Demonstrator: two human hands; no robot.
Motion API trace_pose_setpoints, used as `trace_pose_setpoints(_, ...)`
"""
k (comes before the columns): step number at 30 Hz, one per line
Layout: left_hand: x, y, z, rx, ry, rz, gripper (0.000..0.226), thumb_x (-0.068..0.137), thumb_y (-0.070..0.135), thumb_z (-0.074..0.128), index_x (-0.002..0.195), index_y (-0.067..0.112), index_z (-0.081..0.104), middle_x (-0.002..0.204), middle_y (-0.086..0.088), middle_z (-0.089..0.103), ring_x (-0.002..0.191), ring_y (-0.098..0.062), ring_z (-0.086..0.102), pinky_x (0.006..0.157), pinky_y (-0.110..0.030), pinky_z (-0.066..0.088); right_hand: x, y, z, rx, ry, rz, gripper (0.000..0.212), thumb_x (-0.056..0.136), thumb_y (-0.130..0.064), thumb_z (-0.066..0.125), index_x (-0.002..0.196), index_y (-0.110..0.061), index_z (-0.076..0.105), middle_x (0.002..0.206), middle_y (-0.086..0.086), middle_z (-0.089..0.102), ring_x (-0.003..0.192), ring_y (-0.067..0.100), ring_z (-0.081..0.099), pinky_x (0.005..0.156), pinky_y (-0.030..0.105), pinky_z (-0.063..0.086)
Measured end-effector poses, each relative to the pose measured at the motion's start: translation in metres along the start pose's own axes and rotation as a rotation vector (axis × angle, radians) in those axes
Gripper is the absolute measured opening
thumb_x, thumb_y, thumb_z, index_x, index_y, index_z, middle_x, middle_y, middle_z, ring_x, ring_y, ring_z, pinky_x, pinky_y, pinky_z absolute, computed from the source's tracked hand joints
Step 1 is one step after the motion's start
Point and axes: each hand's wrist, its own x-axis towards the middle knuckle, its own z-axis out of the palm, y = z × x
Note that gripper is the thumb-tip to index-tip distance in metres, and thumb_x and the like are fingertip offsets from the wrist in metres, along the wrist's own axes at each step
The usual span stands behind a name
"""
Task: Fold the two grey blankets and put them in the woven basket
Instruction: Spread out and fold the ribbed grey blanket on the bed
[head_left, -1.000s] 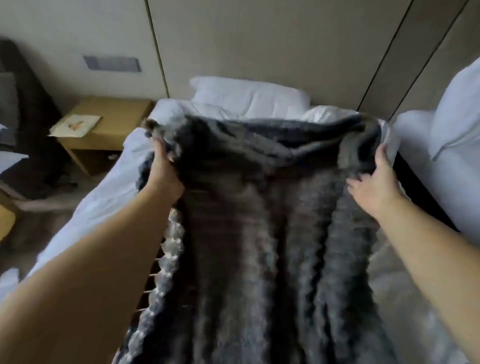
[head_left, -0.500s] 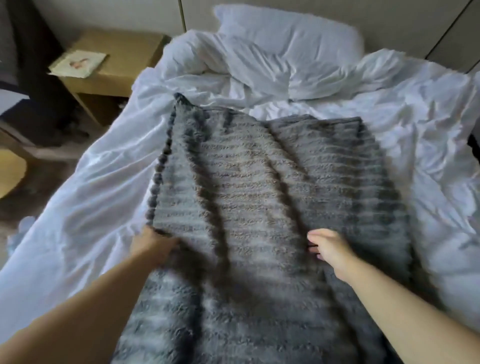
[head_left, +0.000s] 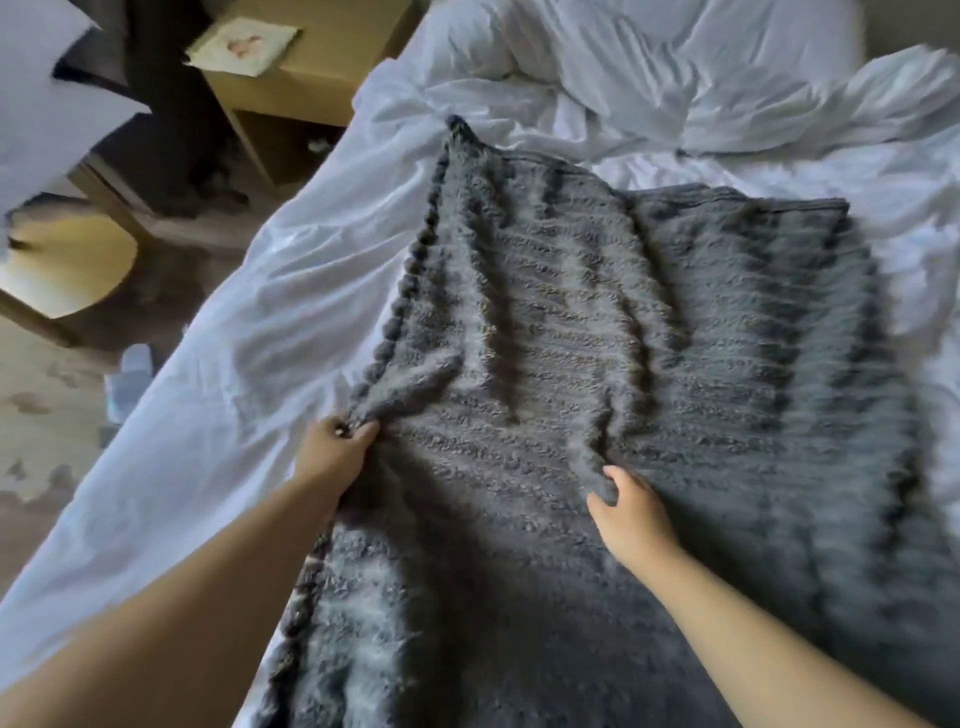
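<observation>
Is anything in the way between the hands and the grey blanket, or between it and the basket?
Nothing stands between them: the left hand pinches the grey blanket at its bobbled edge, and the right hand grips a ridge of it. The blanket lies on the white sheet. No basket is in view, so that path cannot be judged.

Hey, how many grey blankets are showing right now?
1. The grey blanket lies spread on the white bed, with the left hand pinching its pom-pom edge and the right hand gripping a ridge mid-cloth. A second blanket may be out of view.
</observation>
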Motion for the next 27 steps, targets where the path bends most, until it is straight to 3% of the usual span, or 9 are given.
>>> trace_pose_setpoints(3,-0.025,-0.025,-0.003,0.049,-0.17,-0.09,0.055,0.075,0.063,0.066,0.075,0.008,0.058,0.07,-0.012,0.063,0.07,-0.03,0.061,0.062,-0.033,0.046,-0.031,0.043,-0.007,-0.019,0.009,0.093,0.056,0.096,-0.031,0.05,0.148,-0.019,0.034,0.154,0.004,0.032,0.137,0.024,0.038,0.108,0.037,0.038)
trace_pose_setpoints(6,-0.049,-0.051,-0.008,0.01,-0.269,-0.168,0.063,0.069,0.065,0.071,0.087,0.004,0.065,0.08,-0.018,0.069,0.076,-0.033,0.066,0.071,-0.038,0.056,-0.067,0.093,-0.014,-0.126,0.023,0.11,0.055,0.097,-0.03,0.049,0.149,-0.018,0.033,0.157,0.001,0.026,0.141,0.021,0.031,0.111,0.036,0.035)
trace_pose_setpoints(12,-0.115,-0.097,-0.008,-0.047,-0.342,-0.216,0.044,0.072,0.049,0.078,0.072,0.006,0.065,0.063,-0.013,0.067,0.058,-0.027,0.062,0.054,-0.027,0.05,-0.148,0.191,-0.015,-0.14,0.07,0.291,0.053,0.095,-0.024,0.054,0.144,-0.011,0.041,0.152,0.01,0.035,0.135,0.027,0.039,0.107,0.036,0.035)
trace_pose_setpoints(16,-0.159,-0.13,-0.013,0.004,-0.331,-0.268,0.053,0.071,0.054,0.076,0.072,0.003,0.063,0.066,-0.016,0.065,0.06,-0.029,0.061,0.051,-0.025,0.044,-0.209,0.257,-0.012,-0.168,0.221,0.327,0.052,0.08,-0.006,0.071,0.128,0.006,0.055,0.138,0.025,0.047,0.126,0.039,0.047,0.105,0.042,0.037)
trace_pose_setpoints(19,-0.191,-0.15,-0.022,-0.015,-0.443,-0.303,0.054,0.066,0.052,0.08,0.077,0.001,0.066,0.07,-0.018,0.068,0.063,-0.032,0.065,0.063,-0.033,0.054,-0.247,0.302,-0.016,0.004,0.432,0.563,0.07,0.065,-0.012,0.085,0.123,0.011,0.054,0.126,0.037,0.048,0.117,0.049,0.047,0.099,0.054,0.037)
trace_pose_setpoints(22,-0.22,-0.148,-0.024,0.21,-0.475,-0.114,0.043,0.072,0.046,0.079,0.084,0.006,0.067,0.082,-0.015,0.07,0.078,-0.031,0.067,0.076,-0.036,0.055,-0.273,0.314,-0.028,0.399,0.364,0.804,0.076,0.072,-0.028,0.084,0.128,0.008,0.049,0.13,0.028,0.054,0.118,0.044,0.051,0.102,0.052,0.04)
trace_pose_setpoints(23,-0.228,-0.138,-0.024,0.287,-0.443,-0.036,0.042,0.075,0.046,0.076,0.086,0.006,0.067,0.085,-0.015,0.07,0.081,-0.03,0.066,0.075,-0.034,0.052,-0.275,0.312,-0.034,0.516,0.275,0.774,0.068,0.077,-0.028,0.08,0.127,0.007,0.051,0.127,0.023,0.058,0.118,0.041,0.053,0.102,0.049,0.041)
trace_pose_setpoints(25,-0.243,-0.105,-0.022,0.333,-0.331,0.126,0.04,0.084,0.04,0.069,0.092,0.002,0.066,0.093,-0.019,0.069,0.087,-0.032,0.064,0.076,-0.035,0.048,-0.281,0.296,-0.053,0.507,0.139,0.591,0.05,0.084,-0.029,0.073,0.118,0.005,0.059,0.112,0.017,0.064,0.111,0.039,0.057,0.094,0.042,0.046)
trace_pose_setpoints(27,-0.248,-0.055,-0.025,0.231,-0.201,0.244,0.033,0.091,0.029,0.061,0.102,-0.002,0.065,0.104,-0.025,0.067,0.098,-0.036,0.061,0.082,-0.036,0.045,-0.276,0.272,-0.087,0.337,0.235,0.352,0.041,0.087,-0.033,0.068,0.095,0.007,0.065,0.094,0.02,0.067,0.094,0.04,0.062,0.081,0.043,0.05)
